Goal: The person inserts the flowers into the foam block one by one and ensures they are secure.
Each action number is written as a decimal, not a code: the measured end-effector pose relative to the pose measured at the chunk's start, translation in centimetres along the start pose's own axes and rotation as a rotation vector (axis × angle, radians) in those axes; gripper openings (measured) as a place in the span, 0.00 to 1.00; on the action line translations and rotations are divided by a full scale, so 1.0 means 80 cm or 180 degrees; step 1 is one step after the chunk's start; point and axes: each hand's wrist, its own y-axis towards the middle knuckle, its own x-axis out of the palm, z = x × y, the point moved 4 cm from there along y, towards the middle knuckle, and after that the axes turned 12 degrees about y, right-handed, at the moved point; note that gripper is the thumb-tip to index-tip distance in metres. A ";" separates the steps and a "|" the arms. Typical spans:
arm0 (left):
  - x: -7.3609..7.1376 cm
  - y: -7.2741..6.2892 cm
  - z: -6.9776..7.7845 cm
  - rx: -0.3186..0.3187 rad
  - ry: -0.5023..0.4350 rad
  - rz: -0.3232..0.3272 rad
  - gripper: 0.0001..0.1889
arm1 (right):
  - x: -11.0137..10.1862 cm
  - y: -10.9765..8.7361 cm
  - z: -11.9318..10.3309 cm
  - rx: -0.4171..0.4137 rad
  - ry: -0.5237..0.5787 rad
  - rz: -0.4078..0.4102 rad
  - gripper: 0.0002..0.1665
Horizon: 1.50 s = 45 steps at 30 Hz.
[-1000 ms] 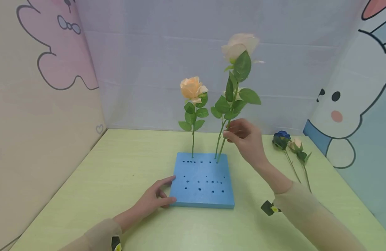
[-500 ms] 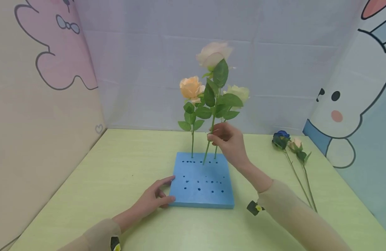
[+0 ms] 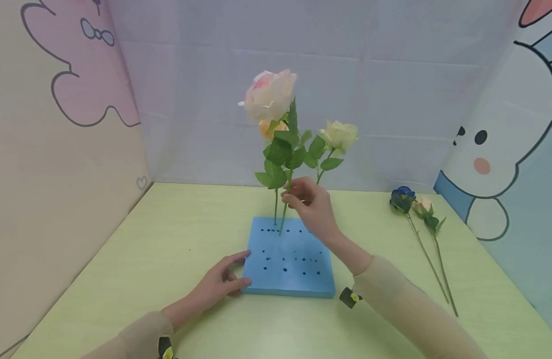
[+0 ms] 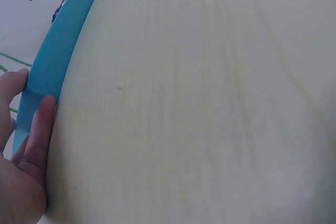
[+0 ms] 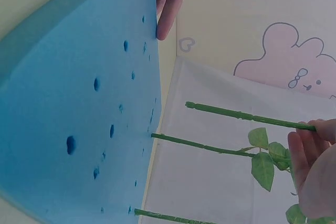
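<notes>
Pinkish-white rose: stem pinched between thumb and fingers of right hand, narrow grip. Bloom above the grip, stem tilted, lower end below it and apart from the block, per right wrist view. Blue block with small holes, below the right grip, flat on table. Left hand, left of and lower than the right grip: fairly wide, thumb and a fingertip touching block's left edge. Orange rose stands in block, behind the held one, left of the right grip, bloom partly covered. Pale yellow rose up and right of the grip, stem partly hidden by the hand. Blue rose and cream rose lie on table, well right of the grip. Pale backdrop behind everything.
</notes>
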 end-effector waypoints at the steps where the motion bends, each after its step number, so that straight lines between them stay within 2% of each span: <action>1: 0.000 0.000 0.000 0.0003 0.0004 0.0005 0.38 | 0.002 0.000 0.000 0.0005 0.0015 -0.0008 0.08; 7: 0.000 0.003 -0.002 -0.0038 0.0046 0.0034 0.38 | 0.016 -0.001 0.001 0.0059 0.0094 -0.0087 0.09; 14: 0.000 0.002 -0.003 -0.0039 0.0045 0.0036 0.38 | 0.025 -0.002 0.008 0.0135 -0.0027 -0.0195 0.09; 22: 0.002 0.002 -0.004 -0.0104 0.0088 0.0055 0.38 | 0.034 -0.004 0.013 0.0075 -0.0129 -0.0279 0.09; 45: 0.000 0.003 -0.002 -0.0071 0.0111 -0.0001 0.38 | 0.060 -0.013 0.023 -0.0009 -0.0201 -0.0470 0.10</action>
